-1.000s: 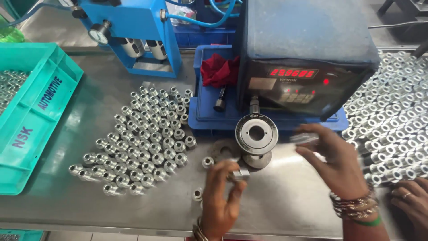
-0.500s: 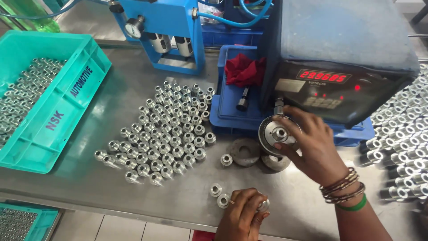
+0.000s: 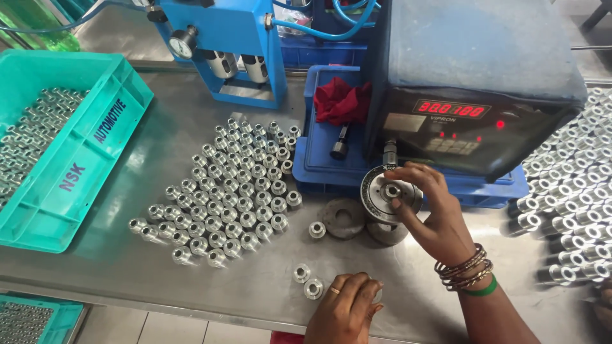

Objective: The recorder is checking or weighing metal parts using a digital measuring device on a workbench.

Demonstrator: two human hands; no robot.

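Note:
My right hand (image 3: 433, 220), with bangles on its wrist, reaches to a round steel gauge disc (image 3: 373, 199) in front of a digital readout unit (image 3: 472, 83). Its fingertips pinch a small metal bush (image 3: 391, 190) at the disc's centre. My left hand (image 3: 344, 310), wearing a ring, rests near the table's front edge with its fingers curled over another small bush (image 3: 377, 295). Two loose bushes (image 3: 307, 280) lie just left of it. A third bush (image 3: 317, 229) sits beside a dark flat ring (image 3: 344, 218).
Several rows of metal bushes (image 3: 236, 191) stand mid-table, with more at the right (image 3: 574, 191). A teal crate (image 3: 83, 159) of bushes is at the left, a second one (image 3: 38, 318) below the table. A blue tray (image 3: 325, 159) holds a red cloth (image 3: 341, 102); a blue machine (image 3: 223, 38) stands behind.
My right hand has moved from the air onto the gauge disc and set its fingers on the bush there. My left hand has drawn back toward the front edge.

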